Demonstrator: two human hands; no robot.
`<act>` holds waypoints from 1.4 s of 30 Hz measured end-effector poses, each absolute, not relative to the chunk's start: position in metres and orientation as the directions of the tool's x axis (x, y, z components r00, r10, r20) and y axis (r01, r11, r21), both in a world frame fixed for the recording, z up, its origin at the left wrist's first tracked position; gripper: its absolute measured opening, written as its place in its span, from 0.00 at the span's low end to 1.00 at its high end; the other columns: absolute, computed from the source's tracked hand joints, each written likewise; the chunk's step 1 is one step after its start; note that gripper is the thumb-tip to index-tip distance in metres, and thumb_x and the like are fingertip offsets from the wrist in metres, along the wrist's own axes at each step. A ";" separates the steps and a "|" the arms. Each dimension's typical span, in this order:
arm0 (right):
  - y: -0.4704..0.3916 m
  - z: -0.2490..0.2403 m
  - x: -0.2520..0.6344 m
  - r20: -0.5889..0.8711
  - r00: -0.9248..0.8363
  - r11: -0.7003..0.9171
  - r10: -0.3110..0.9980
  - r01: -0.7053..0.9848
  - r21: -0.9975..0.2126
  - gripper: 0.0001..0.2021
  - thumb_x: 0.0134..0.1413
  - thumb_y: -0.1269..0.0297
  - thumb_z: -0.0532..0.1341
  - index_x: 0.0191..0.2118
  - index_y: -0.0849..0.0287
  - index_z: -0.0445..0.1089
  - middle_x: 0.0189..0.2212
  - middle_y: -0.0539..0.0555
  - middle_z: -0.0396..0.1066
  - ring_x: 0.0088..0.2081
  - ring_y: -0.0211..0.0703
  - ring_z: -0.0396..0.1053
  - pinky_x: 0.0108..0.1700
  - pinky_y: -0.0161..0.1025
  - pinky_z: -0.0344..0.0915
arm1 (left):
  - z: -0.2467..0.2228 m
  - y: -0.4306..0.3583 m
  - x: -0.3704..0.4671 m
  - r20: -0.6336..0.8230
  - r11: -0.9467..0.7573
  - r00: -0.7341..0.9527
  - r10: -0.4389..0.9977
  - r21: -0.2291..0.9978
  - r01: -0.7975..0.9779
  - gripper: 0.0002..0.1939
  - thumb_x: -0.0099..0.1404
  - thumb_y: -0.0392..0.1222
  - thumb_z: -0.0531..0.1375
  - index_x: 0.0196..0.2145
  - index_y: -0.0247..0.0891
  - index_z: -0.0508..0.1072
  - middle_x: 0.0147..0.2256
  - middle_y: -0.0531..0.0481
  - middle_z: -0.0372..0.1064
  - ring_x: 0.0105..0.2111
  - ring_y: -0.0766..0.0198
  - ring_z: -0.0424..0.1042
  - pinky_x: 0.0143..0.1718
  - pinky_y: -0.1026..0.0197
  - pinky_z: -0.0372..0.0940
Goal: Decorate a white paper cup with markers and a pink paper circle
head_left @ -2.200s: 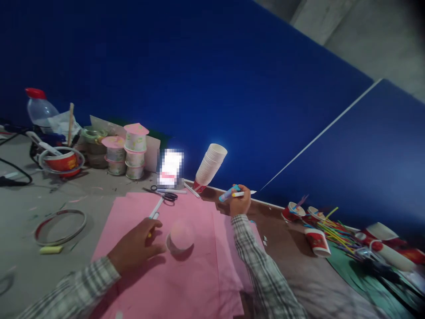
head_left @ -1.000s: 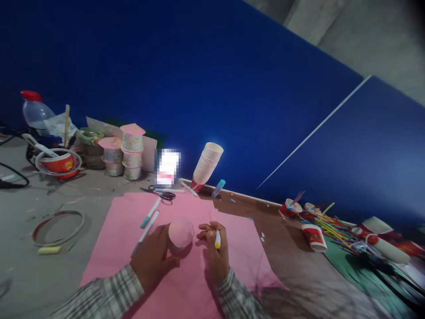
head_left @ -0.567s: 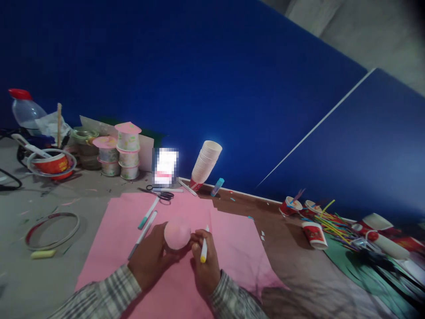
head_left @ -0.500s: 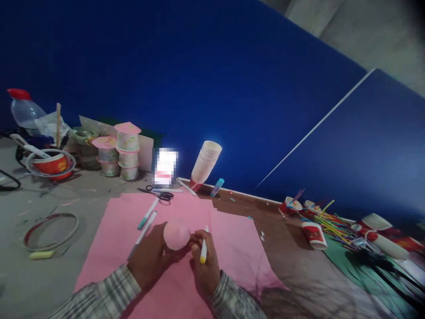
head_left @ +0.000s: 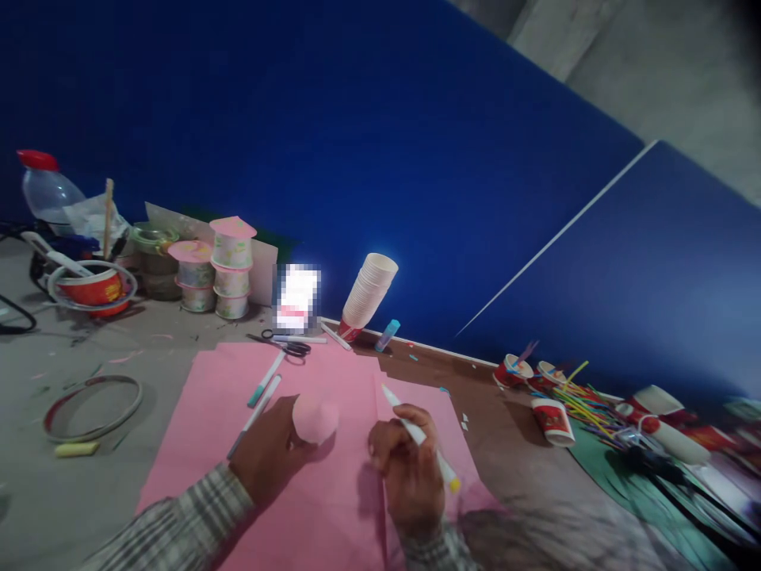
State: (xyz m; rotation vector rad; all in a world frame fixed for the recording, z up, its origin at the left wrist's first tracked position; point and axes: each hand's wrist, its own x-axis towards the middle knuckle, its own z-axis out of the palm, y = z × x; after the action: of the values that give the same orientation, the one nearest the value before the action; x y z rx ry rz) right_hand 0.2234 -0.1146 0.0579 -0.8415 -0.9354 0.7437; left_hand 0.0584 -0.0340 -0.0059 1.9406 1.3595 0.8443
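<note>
A small pink paper cone [head_left: 316,419] is held by my left hand [head_left: 273,448], whose fingers are partly hidden behind it. To its right, apart from the cone, my right hand [head_left: 413,468] grips a white marker with a yellow end [head_left: 417,434], its tip pointing up and left. Both hands are over pink paper sheets [head_left: 333,515]. Left of the cone lie a marker with a grey end [head_left: 260,404] and a teal-ended marker [head_left: 267,377]. Black scissors [head_left: 291,347] lie at the paper's back edge.
Tall stacked cups [head_left: 369,292] and a glue stick [head_left: 388,335] stand behind the paper. Decorated cup towers [head_left: 231,274], a tape ring [head_left: 93,408] and a red bowl [head_left: 92,292] are at left. Red cups [head_left: 552,420] and colourful sticks [head_left: 588,412] are at right, beside a blurred bright screen's blue wall.
My right hand has moved right, away from the cone, with the marker now tilted up-left. My left hand still holds the cone in nearly the same place.
</note>
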 end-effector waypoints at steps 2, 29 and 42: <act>-0.117 0.047 0.214 0.409 0.413 0.498 0.814 -0.134 -0.857 0.24 0.52 0.42 0.49 0.42 0.53 0.69 0.10 0.46 0.64 0.13 0.41 0.58 0.16 0.36 0.60 | -0.005 -0.034 0.058 0.159 -0.303 0.296 0.942 0.786 0.539 0.23 0.40 0.43 0.64 0.38 0.46 0.69 0.29 0.58 0.70 0.24 0.65 0.65 0.24 0.61 0.62; -0.107 0.006 0.190 0.852 0.186 0.693 0.489 0.511 -0.509 0.16 0.58 0.56 0.52 0.32 0.60 0.73 0.21 0.50 0.65 0.22 0.44 0.66 0.33 0.50 0.71 | -0.010 -0.034 0.054 0.301 -0.513 0.429 0.852 0.648 0.563 0.15 0.47 0.47 0.63 0.35 0.49 0.69 0.31 0.55 0.69 0.30 0.61 0.68 0.29 0.59 0.64; -0.105 0.017 0.190 0.853 0.196 0.624 0.484 0.606 -0.494 0.16 0.58 0.55 0.52 0.30 0.59 0.72 0.17 0.49 0.64 0.18 0.42 0.62 0.23 0.42 0.63 | -0.014 -0.034 0.053 0.338 -0.540 0.429 0.838 0.632 0.556 0.15 0.47 0.51 0.64 0.34 0.50 0.69 0.31 0.56 0.70 0.31 0.62 0.69 0.29 0.59 0.64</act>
State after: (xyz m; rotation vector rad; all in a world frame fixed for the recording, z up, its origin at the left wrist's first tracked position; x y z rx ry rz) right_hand 0.1899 -0.1051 0.0169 -0.9826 -1.4408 -0.1082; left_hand 0.0533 -0.0340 -0.0138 2.2590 1.1810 0.8890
